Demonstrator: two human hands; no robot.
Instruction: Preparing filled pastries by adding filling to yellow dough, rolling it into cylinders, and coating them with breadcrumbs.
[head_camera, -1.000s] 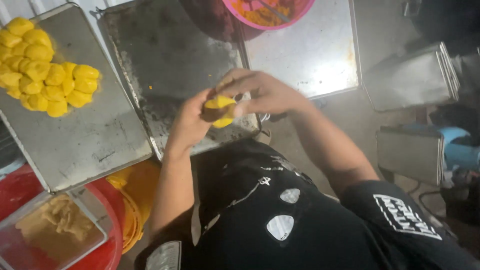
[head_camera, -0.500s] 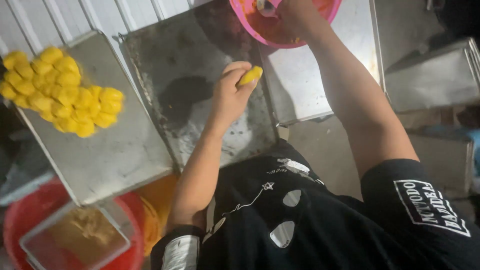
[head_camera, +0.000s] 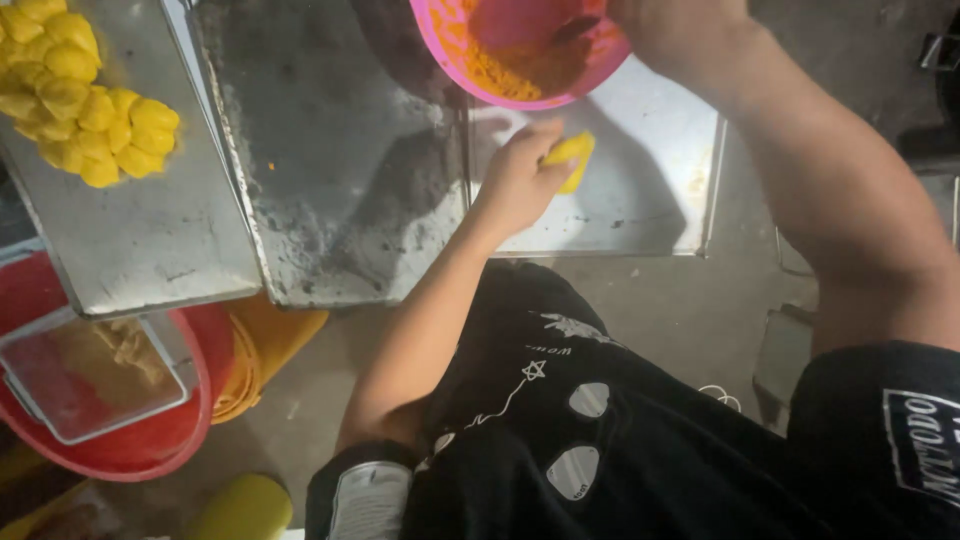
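Note:
My left hand (head_camera: 515, 180) pinches a small yellow dough piece (head_camera: 572, 155) just above the shiny metal tray (head_camera: 650, 200) on the right. My right hand (head_camera: 680, 35) is at the right rim of a pink bowl (head_camera: 450, 50) that holds orange filling. The top edge of the view cuts off its fingers, so its grip is hidden. The bowl sits over the seam between the right tray and a darker, stained middle tray (head_camera: 330, 170).
A third tray (head_camera: 130, 240) on the left carries a pile of several yellow dough pieces (head_camera: 80, 110). Below it a red basin (head_camera: 190, 420) holds a clear box with brown filling (head_camera: 90, 370). A stack of yellow sheets (head_camera: 260, 350) lies beside the basin.
My two hands were together on the yellow piece, then parted. The right hand reached to the pink bowl. The left hand carried the piece right, over the shiny tray.

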